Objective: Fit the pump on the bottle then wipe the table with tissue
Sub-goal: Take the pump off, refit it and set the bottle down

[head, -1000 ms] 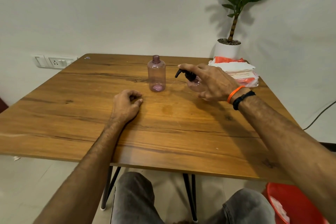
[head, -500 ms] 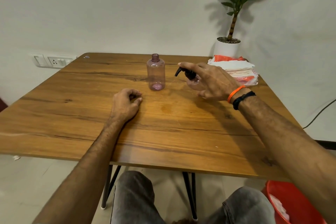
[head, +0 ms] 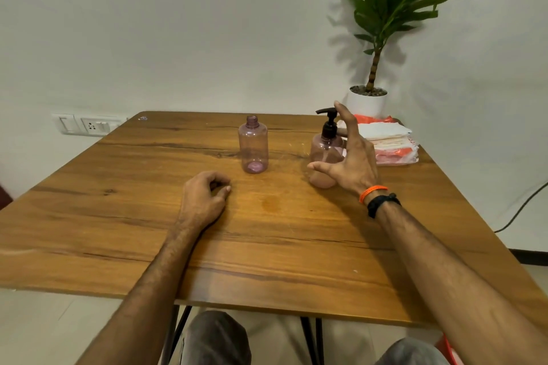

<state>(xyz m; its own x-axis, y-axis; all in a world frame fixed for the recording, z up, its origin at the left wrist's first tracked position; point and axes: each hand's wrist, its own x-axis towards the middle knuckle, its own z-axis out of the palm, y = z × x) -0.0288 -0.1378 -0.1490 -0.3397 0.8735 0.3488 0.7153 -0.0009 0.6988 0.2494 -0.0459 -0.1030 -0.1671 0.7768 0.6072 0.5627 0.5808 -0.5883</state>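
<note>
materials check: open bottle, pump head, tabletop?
Open bottle: likely clear pink-tinted plastic, glossy; the table grain shows through its wall, and the neck is threaded.
Pump head: seemingly black moulded plastic, slight sheen.
Tabletop: wood-grain surface, satin; whether solid wood or laminate cannot be told.

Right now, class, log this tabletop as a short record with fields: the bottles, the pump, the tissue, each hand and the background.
open bottle: tall pink bottle, upright, neck uncapped, centre back of the table
pump bottle: squat pink bottle with black pump seated on top
tissue: tissue pack, far right corner
left hand: left hand, loosely curled, resting on the wood, empty
right hand: right hand, fingers spread open beside the pump bottle, not gripping it
background: potted plant behind the table
</note>
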